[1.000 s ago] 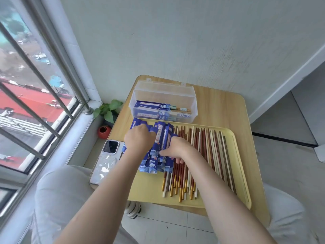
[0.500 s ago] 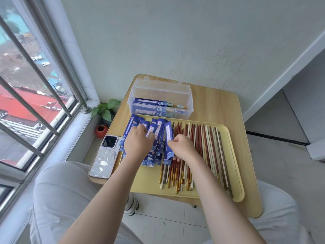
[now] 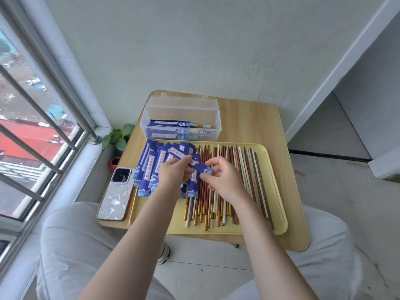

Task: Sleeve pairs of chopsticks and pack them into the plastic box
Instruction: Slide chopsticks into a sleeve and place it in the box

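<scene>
A seated person's two bare forearms reach forward over pale trousers to a small wooden table (image 3: 255, 118).

Nearest on the table sits a yellow tray (image 3: 279, 191). A phone (image 3: 116, 192) lies just beside the tray's left edge.

Over the tray's middle, the left hand (image 3: 173, 173) pinches one blue paper sleeve (image 3: 192, 163) between thumb and fingertips, lifted clear of the rest. The sleeve's long axis runs slantwise, from upper left down to lower right, and its lower right end points toward the right hand (image 3: 225, 180). That hand is just beside this end, its fingers loosely curled with thumb and forefinger set narrowly apart; whether they already touch the paper cannot be told.

Directly under and to the right of the right hand lie the loose chopsticks (image 3: 240, 167), red, brown, white and gold-tipped, side by side with their long axes running away from the person. The right hand is much the nearer one to them, so it would likely pick up a pair while the left steadies the sleeve. The sleeve's open mouth would need to face the sticks.

Left of the chopsticks, a spread of more blue sleeves (image 3: 151, 169) covers the tray's left part.

Beyond the tray stands the clear plastic box (image 3: 181, 109), lid open, with several sleeved pairs (image 3: 171, 124) lying crosswise inside.
</scene>
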`<state>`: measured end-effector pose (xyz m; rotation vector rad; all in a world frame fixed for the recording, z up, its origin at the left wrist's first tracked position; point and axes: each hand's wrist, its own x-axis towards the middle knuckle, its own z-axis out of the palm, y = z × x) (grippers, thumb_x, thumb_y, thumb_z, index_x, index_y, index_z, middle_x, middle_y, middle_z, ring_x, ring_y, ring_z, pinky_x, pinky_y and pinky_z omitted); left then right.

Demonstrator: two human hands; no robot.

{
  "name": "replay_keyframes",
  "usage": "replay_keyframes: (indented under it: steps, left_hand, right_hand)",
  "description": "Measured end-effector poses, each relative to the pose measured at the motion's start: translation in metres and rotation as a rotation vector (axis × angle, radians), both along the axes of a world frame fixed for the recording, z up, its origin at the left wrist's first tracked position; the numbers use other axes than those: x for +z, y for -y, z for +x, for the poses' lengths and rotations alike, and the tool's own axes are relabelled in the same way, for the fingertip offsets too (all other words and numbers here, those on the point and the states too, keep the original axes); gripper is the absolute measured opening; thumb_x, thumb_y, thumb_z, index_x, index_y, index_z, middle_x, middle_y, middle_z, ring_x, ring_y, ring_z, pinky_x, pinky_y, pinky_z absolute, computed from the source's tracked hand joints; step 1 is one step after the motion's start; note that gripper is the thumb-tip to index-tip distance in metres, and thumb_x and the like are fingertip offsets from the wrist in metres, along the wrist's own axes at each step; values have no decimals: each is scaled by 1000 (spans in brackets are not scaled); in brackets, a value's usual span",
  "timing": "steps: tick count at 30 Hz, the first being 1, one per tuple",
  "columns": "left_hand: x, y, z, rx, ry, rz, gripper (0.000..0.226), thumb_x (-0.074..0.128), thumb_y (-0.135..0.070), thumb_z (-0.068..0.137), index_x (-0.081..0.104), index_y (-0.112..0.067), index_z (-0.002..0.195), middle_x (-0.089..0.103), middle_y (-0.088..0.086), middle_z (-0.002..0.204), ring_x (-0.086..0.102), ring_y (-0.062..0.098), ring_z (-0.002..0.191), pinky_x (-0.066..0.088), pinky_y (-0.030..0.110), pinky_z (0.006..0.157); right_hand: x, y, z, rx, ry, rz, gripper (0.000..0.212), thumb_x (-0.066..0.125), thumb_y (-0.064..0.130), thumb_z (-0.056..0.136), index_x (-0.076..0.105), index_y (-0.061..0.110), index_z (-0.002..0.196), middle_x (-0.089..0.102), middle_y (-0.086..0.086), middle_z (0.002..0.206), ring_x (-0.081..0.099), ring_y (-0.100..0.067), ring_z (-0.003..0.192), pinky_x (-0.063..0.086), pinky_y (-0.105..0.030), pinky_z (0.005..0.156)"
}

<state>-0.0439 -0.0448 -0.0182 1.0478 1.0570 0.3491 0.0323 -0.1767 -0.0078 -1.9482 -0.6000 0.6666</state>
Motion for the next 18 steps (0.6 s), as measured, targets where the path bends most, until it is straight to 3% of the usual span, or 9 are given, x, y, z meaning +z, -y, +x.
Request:
replay_keyframes:
  steps: [4, 9, 13, 16, 18]
  left_hand:
    - [1, 4, -2, -13, 162, -47, 22, 72, -27, 92, 69, -7, 100, 64, 3, 71, 62, 13, 66, 52, 24, 65]
    - [0, 8, -4, -106, 279, 30, 35, 69, -39, 92, 70, -10, 113, 74, 6, 108, 70, 21, 105, 54, 34, 94]
    - [1, 16, -1, -15, 245, -1, 35, 73, -33, 90, 70, -7, 114, 75, 10, 102, 74, 22, 96, 59, 30, 86]
    - [-4, 18, 0, 13, 185, -34, 44, 78, -33, 86, 69, -3, 116, 68, 7, 85, 71, 19, 79, 59, 27, 75]
    - [-7, 21, 1, 23, 166, -61, 47, 78, -31, 86, 67, 0, 119, 65, 5, 81, 68, 14, 69, 58, 24, 68]
  right_hand:
    - [0, 8, 1, -15, 37, 21, 24, 68, 28, 95, 62, 23, 117, 69, 8, 96, 70, -12, 66, 60, -29, 63]
    - [-2, 22, 7, 1, -279, 102, 19, 65, 24, 98, 63, 17, 115, 77, -4, 93, 72, -23, 72, 58, -38, 69]
    - [-6, 31, 12, -7, -256, 55, 21, 62, 34, 99, 66, 18, 111, 76, -2, 92, 73, -22, 72, 56, -29, 60]
    - [-14, 37, 21, -144, -32, -90, 19, 57, 35, 101, 66, 19, 105, 71, 2, 86, 68, -13, 63, 56, -27, 59]
    - [-21, 39, 25, -161, 153, -265, 13, 58, 30, 100, 64, 19, 100, 67, 4, 86, 65, -11, 68, 59, -30, 67]
